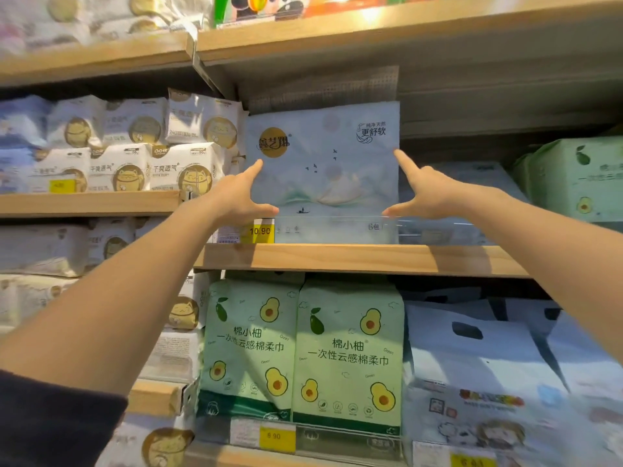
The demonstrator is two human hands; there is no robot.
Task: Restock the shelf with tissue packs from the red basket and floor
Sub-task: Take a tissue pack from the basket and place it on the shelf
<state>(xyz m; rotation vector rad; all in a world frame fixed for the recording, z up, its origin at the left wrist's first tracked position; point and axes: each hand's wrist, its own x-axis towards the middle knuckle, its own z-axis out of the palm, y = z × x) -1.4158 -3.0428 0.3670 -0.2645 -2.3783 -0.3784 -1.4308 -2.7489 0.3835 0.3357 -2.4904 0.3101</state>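
A pale blue tissue pack (323,170) with a gold round logo stands upright on the middle wooden shelf (354,259), behind a clear front rail (438,229). My left hand (236,197) grips its left edge, with index finger and thumb spread across the front face. My right hand (428,193) mirrors this on the right edge. The other fingers of both hands are hidden at the pack's sides. No red basket or floor is in view.
Another pale pack (478,173) lies flat behind my right hand, with a green pack (573,176) further right. White cat-print packs (135,146) fill the left bay. Two green avocado packs (303,352) and bluish bags (488,365) sit on the shelf below. A yellow price tag (259,230) hangs at the rail.
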